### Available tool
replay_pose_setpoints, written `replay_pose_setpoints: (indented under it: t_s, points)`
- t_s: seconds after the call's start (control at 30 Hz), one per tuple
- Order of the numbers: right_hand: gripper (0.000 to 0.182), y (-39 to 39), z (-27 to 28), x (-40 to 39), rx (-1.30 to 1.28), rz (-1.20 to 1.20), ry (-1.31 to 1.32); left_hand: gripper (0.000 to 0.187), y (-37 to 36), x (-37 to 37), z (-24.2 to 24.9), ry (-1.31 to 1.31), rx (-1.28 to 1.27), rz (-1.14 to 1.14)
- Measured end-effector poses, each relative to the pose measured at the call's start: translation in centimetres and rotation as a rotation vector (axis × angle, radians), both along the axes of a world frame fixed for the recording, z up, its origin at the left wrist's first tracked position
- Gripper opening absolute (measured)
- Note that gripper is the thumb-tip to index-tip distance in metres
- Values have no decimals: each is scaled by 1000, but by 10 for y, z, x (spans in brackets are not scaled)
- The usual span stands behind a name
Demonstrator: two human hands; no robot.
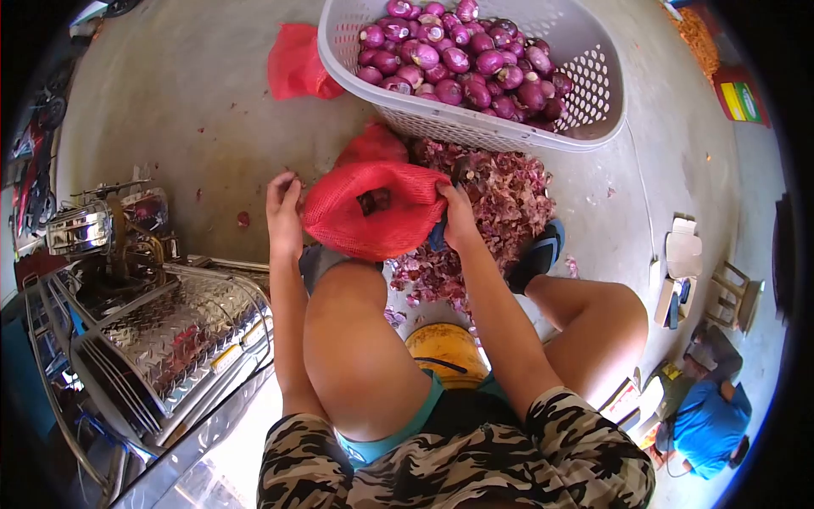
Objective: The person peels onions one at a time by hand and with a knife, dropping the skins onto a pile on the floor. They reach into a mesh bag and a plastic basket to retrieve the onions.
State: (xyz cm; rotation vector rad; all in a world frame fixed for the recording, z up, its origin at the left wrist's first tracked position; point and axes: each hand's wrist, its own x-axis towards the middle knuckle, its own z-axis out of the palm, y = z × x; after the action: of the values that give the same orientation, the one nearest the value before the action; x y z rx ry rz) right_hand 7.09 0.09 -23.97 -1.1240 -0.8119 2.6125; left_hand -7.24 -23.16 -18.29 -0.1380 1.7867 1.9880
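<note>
A red mesh sack (339, 208) is stretched between my hands, its mouth facing up, with dark onions (375, 201) showing inside. My right hand (458, 216) pinches the sack's right edge. At the sack's left edge is my left hand (285, 204), fingers bent and partly hidden, so its hold is unclear. Beyond the sack stands a grey perforated basket (475, 119) holding many peeled-looking purple onions (458, 59). Loose onion skins (509, 195) lie in a heap on the floor below the basket and right of the sack.
Another red mesh sack (297, 64) lies left of the basket. A metal motorcycle sidecar (186, 327) stands at left. Between my legs is a yellow container (449, 348). At right are cardboard (682, 254), a wooden stool (731, 297) and a person in blue (712, 420).
</note>
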Motion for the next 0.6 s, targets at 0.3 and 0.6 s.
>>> replay_pose_setpoints:
  t_s: [0.3,0.6]
  points:
    - [27,-22,-21,2,81,12,53,36,48,5,-47,328,-517,-907]
    - [58,-9,-20,0,445,-17,-251,67,42,-1,-66,615,-967,-1033]
